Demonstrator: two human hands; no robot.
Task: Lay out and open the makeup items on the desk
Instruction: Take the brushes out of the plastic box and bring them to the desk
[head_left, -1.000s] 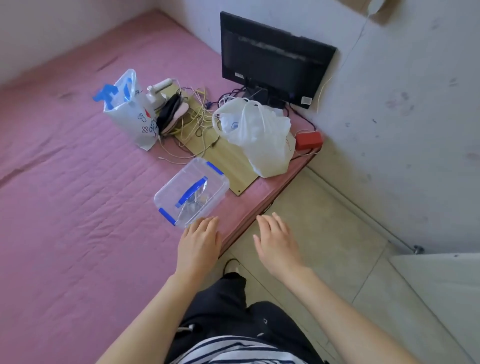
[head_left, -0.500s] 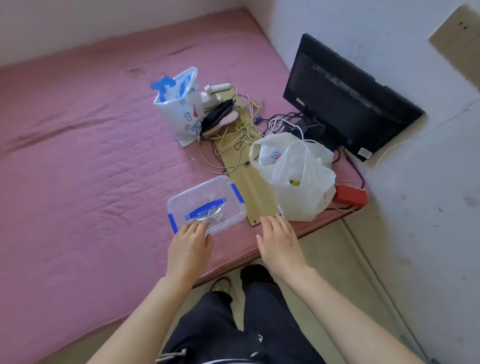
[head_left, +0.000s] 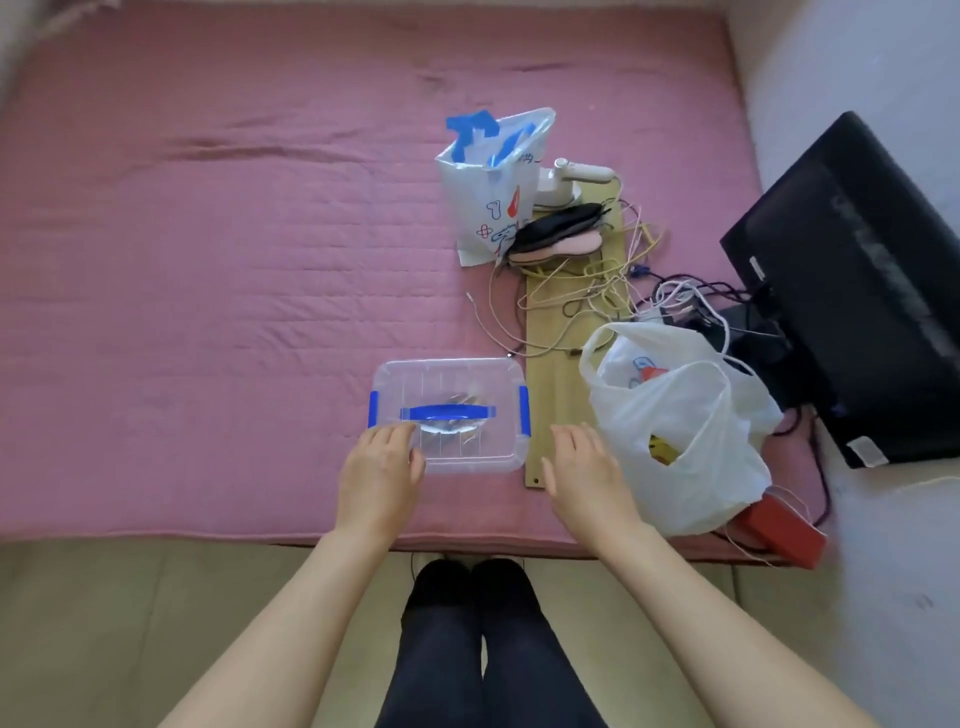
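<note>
Centrally, both bare forearms extend forward from the bottom edge over a pink quilted mat (head_left: 208, 260). The left hand (head_left: 379, 473) lies palm down, its fingers loosely extended and gripping nothing, with the fingertips (head_left: 402, 434) resting on the near left corner of the clear plastic box (head_left: 449, 415). The right hand (head_left: 584, 473) is likewise palm down with fingers spread and empty, positioned just beside the box's right end, above the near end of a tan board (head_left: 553, 384); whether it touches the board cannot be told. The box sits on the mat near its front edge, lid on, with a blue handle (head_left: 448, 413) across the lid and a blue clip at each short end; blurred contents show through the lid. To the right of the right hand stands a white plastic bag (head_left: 680, 441). Farther back stand a printed bag (head_left: 493, 187) and a tangle of cables (head_left: 582, 280), with a black monitor (head_left: 852, 291) against the wall at right.
</note>
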